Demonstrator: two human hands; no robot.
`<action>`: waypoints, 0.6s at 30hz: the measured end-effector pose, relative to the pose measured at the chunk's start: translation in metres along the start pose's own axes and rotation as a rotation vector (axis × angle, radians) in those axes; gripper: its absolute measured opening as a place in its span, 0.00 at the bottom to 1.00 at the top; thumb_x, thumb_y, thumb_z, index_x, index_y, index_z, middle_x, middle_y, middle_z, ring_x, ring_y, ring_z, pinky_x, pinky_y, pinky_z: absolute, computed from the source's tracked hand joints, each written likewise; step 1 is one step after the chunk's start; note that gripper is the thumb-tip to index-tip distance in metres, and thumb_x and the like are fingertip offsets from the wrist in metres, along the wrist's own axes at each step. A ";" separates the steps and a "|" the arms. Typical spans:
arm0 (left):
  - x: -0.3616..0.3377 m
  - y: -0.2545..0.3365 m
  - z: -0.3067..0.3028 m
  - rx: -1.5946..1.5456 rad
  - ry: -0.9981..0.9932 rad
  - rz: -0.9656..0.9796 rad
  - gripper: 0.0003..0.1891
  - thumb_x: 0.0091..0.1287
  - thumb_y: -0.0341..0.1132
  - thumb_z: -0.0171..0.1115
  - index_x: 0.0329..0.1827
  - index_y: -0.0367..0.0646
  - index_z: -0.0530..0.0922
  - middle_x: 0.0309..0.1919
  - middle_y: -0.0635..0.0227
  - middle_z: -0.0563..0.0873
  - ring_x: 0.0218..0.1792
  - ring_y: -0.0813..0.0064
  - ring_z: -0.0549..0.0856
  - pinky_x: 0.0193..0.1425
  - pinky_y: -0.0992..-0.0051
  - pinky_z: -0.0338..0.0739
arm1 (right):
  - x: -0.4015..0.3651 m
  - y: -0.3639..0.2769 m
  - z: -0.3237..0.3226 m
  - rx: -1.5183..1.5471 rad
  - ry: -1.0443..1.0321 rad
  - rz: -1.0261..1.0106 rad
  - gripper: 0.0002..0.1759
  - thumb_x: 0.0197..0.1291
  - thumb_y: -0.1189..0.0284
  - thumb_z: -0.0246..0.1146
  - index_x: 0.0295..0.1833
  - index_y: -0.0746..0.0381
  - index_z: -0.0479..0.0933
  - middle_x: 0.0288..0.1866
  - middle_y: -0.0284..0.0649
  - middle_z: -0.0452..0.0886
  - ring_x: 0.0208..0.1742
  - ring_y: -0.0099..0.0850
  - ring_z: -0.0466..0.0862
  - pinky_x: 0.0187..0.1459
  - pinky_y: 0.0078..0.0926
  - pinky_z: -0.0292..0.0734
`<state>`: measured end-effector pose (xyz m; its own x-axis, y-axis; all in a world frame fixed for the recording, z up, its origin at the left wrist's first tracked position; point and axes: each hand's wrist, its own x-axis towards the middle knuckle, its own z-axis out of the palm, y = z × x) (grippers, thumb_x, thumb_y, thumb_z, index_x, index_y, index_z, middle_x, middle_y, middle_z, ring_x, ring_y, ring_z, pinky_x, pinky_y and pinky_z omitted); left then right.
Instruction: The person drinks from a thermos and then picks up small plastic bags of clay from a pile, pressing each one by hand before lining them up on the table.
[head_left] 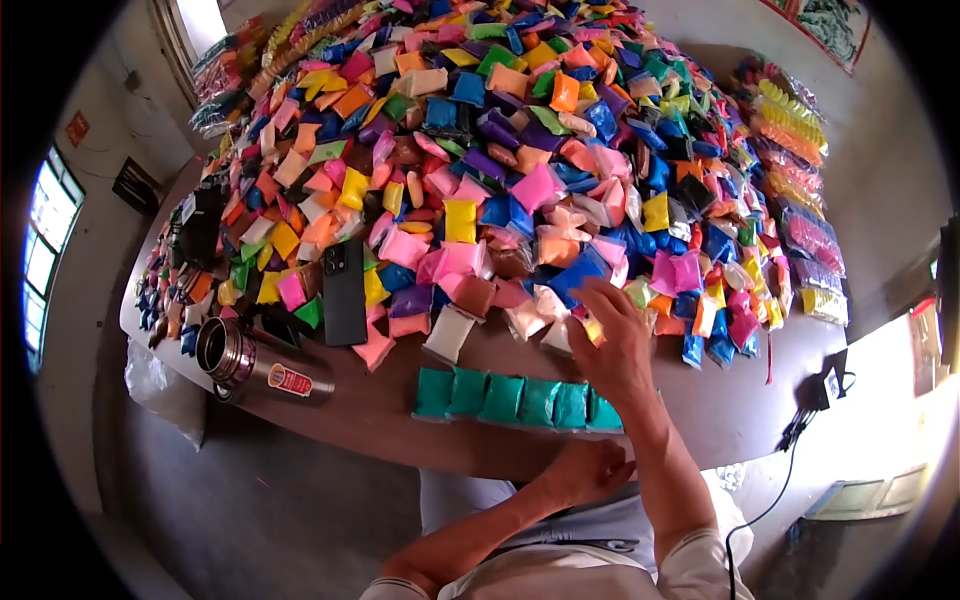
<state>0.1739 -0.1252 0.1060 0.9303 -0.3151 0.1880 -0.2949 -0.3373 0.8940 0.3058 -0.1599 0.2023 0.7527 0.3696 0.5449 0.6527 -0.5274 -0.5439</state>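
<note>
My right hand reaches over the front edge of the heap of small coloured packets. Its thumb and fingers are apart, close to a blue packet; I see nothing held between them. Below the right forearm, a row of several teal packets lies side by side near the table's front edge. The row's right end is partly hidden by that arm. My left hand is at the table's edge above my lap, its fingers curled in. What the left fingers hold, if anything, is hidden.
A dark phone leans against the heap. An open steel flask lies on the brown table at left. Strips of packets are stacked at the right, and a black cable hangs over the right edge.
</note>
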 end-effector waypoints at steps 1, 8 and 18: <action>0.000 -0.004 0.003 -0.013 0.041 0.045 0.08 0.60 0.33 0.65 0.28 0.38 0.78 0.24 0.60 0.81 0.25 0.57 0.81 0.31 0.64 0.75 | 0.018 -0.002 0.011 0.091 -0.016 -0.052 0.14 0.54 0.77 0.63 0.48 0.63 0.78 0.52 0.49 0.79 0.52 0.50 0.79 0.52 0.41 0.75; 0.003 0.006 -0.004 0.038 0.032 0.046 0.03 0.59 0.29 0.63 0.31 0.39 0.78 0.25 0.61 0.80 0.29 0.58 0.81 0.32 0.64 0.76 | 0.137 0.002 0.092 0.240 -0.162 -0.162 0.18 0.56 0.77 0.59 0.54 0.64 0.75 0.54 0.53 0.78 0.53 0.53 0.79 0.53 0.40 0.75; 0.001 0.007 -0.006 -0.091 0.124 0.086 0.09 0.60 0.29 0.63 0.25 0.37 0.74 0.24 0.60 0.79 0.27 0.57 0.80 0.30 0.63 0.76 | 0.209 0.080 0.113 -0.123 -0.092 -0.560 0.20 0.50 0.80 0.61 0.52 0.59 0.80 0.63 0.46 0.75 0.63 0.45 0.75 0.66 0.36 0.68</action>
<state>0.1743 -0.1225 0.1148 0.9240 -0.2259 0.3086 -0.3585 -0.2301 0.9047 0.5254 -0.0382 0.2007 0.3031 0.6803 0.6673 0.9431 -0.3149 -0.1073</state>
